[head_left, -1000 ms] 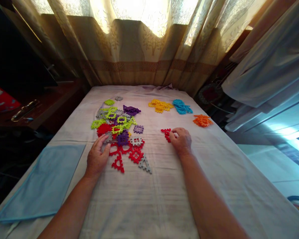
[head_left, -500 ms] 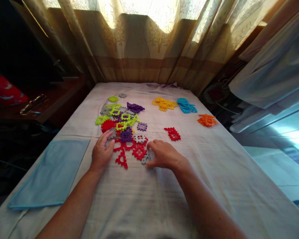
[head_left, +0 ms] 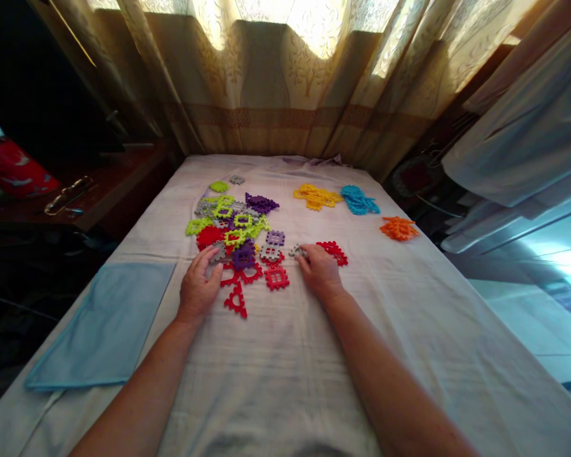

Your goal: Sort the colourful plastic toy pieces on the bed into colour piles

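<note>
Fingertips of the right hand point(head_left: 321, 271) close on a small grey piece point(head_left: 295, 251) right of centre, just beside the red pieces point(head_left: 335, 252). A light pinch on its rim, lifted slightly, should spare the notches from snagging (they look made to catch). Left of centre, the left hand point(head_left: 198, 287) is loosely open at the edge of the mixed pile point(head_left: 243, 256); gentle pressure there would suit such loose, flat shapes. They look like smooth plastic: a windowed red square point(head_left: 276, 278), a toothed red triangle point(head_left: 242, 310), all on softly creased cloth point(head_left: 266, 362).
</note>
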Available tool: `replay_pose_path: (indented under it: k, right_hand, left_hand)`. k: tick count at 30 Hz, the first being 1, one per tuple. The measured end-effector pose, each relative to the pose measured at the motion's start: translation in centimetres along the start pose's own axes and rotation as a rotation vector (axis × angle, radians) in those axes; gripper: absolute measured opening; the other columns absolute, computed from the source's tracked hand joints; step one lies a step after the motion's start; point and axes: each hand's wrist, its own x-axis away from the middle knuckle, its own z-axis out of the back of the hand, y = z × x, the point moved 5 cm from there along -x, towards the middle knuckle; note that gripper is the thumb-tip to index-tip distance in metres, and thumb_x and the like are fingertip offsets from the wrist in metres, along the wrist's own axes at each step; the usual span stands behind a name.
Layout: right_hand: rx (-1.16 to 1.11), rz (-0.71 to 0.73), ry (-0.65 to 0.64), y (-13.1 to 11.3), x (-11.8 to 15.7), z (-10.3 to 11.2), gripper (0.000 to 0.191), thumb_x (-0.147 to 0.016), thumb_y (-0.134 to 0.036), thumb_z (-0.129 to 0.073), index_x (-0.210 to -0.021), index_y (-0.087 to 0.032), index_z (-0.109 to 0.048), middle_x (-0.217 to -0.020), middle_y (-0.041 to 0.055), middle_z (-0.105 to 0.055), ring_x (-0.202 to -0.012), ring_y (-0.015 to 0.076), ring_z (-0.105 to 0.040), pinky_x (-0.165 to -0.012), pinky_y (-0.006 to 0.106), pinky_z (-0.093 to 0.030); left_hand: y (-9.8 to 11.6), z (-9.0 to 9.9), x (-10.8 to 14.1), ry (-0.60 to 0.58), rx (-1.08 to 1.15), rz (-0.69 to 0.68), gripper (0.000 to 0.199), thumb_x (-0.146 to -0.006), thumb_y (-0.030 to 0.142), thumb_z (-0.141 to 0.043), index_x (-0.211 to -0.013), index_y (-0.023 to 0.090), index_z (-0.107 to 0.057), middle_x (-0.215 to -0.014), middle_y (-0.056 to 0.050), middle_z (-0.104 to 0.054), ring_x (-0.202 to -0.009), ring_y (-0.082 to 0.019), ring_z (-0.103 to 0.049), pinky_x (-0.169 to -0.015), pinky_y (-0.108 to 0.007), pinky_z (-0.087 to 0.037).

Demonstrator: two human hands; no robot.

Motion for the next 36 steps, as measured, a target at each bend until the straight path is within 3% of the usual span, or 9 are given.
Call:
replay_pose_path:
  k: [3, 6, 10, 15, 20, 23, 26, 31, 36]
  right_hand:
    - [-0.156, 0.113, 0.046, -0.9, 0.1, -0.2, 0.023, -0.092, -0.024, -0.052, -0.106, -0.021, -0.070, -0.109, 0.0103, -0.069, -0.099, 0.0205, -0.063, -0.088, 0.034, -0.049]
    - [-0.117, 0.221, -0.102, -2.0, 0.7, 0.0, 0.019, -0.088, -0.037, -0.064, -0.096, -0.024, -0.074, -0.101, 0.0069, -0.069, -0.097, 0.0199, -0.062, -0.086, 0.031, -0.047]
    - [0.022, 0.313, -0.290, -3.2, 1.4, 0.2, 0.037, -0.076, -0.051, -0.077, -0.101, -0.025, -0.074, -0.102, 0.0066, -0.066, -0.099, 0.0216, -0.059, -0.085, 0.032, -0.045]
    - [0.045, 0.388, -0.334, -4.1, 1.7, 0.2, 0.042, -0.073, -0.048, -0.081, -0.105, -0.023, -0.072, -0.106, 0.0079, -0.065, -0.099, 0.0218, -0.058, -0.086, 0.032, -0.044]
    - [0.053, 0.395, -0.341, -3.8, 1.5, 0.4, 0.033, -0.076, -0.050, -0.078, -0.091, -0.021, -0.072, -0.098, 0.0066, -0.066, -0.092, 0.0197, -0.059, -0.080, 0.029, -0.044]
    - [0.026, 0.363, -0.328, -2.5, 1.1, 1.4, 0.034, -0.079, -0.053, -0.075, -0.088, -0.020, -0.072, -0.095, 0.0059, -0.067, -0.088, 0.0184, -0.061, -0.077, 0.028, -0.044]
    - [-0.007, 0.290, -0.225, 0.0, 0.3, 3.0, 0.029, -0.081, -0.048, -0.074, -0.092, -0.021, -0.072, -0.098, 0.0052, -0.068, -0.090, 0.0177, -0.062, -0.079, 0.027, -0.045]
    - [0.148, 0.022, 0.000, 6.3, -0.4, 5.2, 0.034, -0.080, -0.052, -0.071, -0.090, -0.020, -0.072, -0.096, 0.0073, -0.068, -0.088, 0.0218, -0.062, -0.077, 0.032, -0.045]
    - [0.219, -0.145, 0.031, 9.7, -0.1, 5.6, 0.038, -0.077, -0.055, -0.072, -0.092, -0.020, -0.073, -0.098, 0.0090, -0.069, -0.092, 0.0246, -0.062, -0.078, 0.035, -0.045]
  left_hand:
    - [-0.1, -0.1, 0.0, -0.007, 0.003, 0.012, 0.038, -0.086, 0.035, -0.052, -0.119, 0.022, -0.065, -0.132, -0.008, -0.064, -0.125, -0.023, -0.058, -0.111, -0.041, -0.043]
    - [-0.2, -0.1, 0.0, -0.012, 0.004, 0.016, 0.038, -0.086, 0.035, -0.053, -0.120, 0.023, -0.064, -0.133, -0.008, -0.064, -0.125, -0.023, -0.058, -0.112, -0.042, -0.043]
    - [-0.3, -0.2, 0.1, -0.011, 0.006, 0.014, 0.039, -0.087, 0.035, -0.053, -0.121, 0.021, -0.064, -0.133, -0.009, -0.063, -0.126, -0.024, -0.058, -0.112, -0.042, -0.042]
    - [-0.2, -0.2, 0.1, -0.014, 0.003, 0.004, 0.038, -0.087, 0.035, -0.053, -0.121, 0.022, -0.064, -0.134, -0.009, -0.063, -0.126, -0.024, -0.057, -0.112, -0.043, -0.042]
    - [-0.2, -0.2, 0.0, -0.024, -0.002, 0.003, 0.038, -0.087, 0.035, -0.053, -0.121, 0.023, -0.063, -0.134, -0.007, -0.062, -0.126, -0.023, -0.057, -0.112, -0.042, -0.042]
    - [-0.3, -0.2, 0.0, -0.018, -0.003, -0.004, 0.038, -0.087, 0.036, -0.052, -0.121, 0.023, -0.063, -0.133, -0.007, -0.063, -0.125, -0.023, -0.058, -0.111, -0.041, -0.044]
    - [-0.3, -0.2, 0.0, -0.007, 0.002, -0.011, 0.038, -0.087, 0.037, -0.052, -0.119, 0.022, -0.064, -0.133, -0.008, -0.063, -0.125, -0.023, -0.058, -0.111, -0.041, -0.044]
    - [-0.3, -0.2, 0.0, -0.012, -0.003, -0.022, 0.038, -0.087, 0.036, -0.052, -0.120, 0.022, -0.064, -0.133, -0.009, -0.064, -0.125, -0.024, -0.058, -0.111, -0.042, -0.044]
    - [-0.2, -0.2, 0.0, 0.002, -0.001, -0.020, 0.038, -0.087, 0.037, -0.052, -0.119, 0.021, -0.064, -0.132, -0.009, -0.064, -0.124, -0.023, -0.059, -0.110, -0.042, -0.044]
